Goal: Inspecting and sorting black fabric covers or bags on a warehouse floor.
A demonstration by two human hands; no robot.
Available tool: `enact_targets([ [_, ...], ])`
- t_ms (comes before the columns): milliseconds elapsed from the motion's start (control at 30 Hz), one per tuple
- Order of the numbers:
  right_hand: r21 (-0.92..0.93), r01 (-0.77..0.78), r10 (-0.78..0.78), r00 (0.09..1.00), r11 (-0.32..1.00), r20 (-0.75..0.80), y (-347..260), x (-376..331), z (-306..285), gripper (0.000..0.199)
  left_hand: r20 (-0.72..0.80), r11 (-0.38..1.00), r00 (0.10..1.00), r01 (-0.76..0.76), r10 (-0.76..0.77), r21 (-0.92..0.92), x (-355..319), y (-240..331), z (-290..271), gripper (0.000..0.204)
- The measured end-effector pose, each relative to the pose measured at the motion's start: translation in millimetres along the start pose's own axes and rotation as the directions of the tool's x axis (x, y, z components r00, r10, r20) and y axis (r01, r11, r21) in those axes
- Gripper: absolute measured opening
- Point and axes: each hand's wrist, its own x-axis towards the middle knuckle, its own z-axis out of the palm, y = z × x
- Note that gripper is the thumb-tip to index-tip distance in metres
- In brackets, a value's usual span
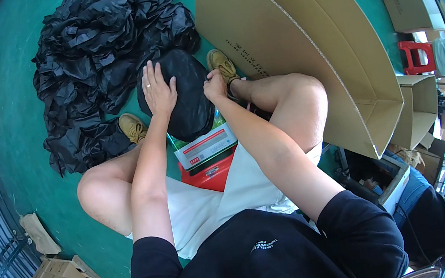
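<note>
Sitting over a red stool [211, 174], the person presses the flat left hand [158, 91] on a black bag [184, 96] between the knees, the right hand [215, 86] pinching its edge, a bag pile [99, 48] beyond

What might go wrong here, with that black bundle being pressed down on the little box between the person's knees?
1. The black bundle overhangs the small white and red box on the red stool; it might slide off to the floor.
2. The left hand lies flat on top while the right hand pinches only the edge, so the bundle may spring open.
3. The large open carton leans close to the right knee; a bump might shift it.
</note>
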Motion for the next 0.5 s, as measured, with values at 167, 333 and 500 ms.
enact_targets([
  [167, -0.027, 0.013, -0.012, 0.999, 1.000, 0.042, 12.2, 6.0, 2.3, 0.024, 0.054, 0.989, 0.996, 0.060, -0.068, 0.132, 19.5, -5.4, 23.4, 0.068],
  [333, -0.100, 0.033, -0.030, 0.999, 0.994, 0.036, 7.9, 11.0, -3.7, 0.027, 0.116, 0.955, 0.976, 0.152, -0.186, 0.256, -10.7, -13.9, 38.5, 0.070],
  [500, -0.432, 0.218, -0.301, 0.944, 0.875, -0.134, -39.4, -22.6, -5.7, 0.037, 0.110, 0.935, 0.948, 0.267, -0.299, 0.234, -42.4, -5.0, 29.1, 0.072],
])
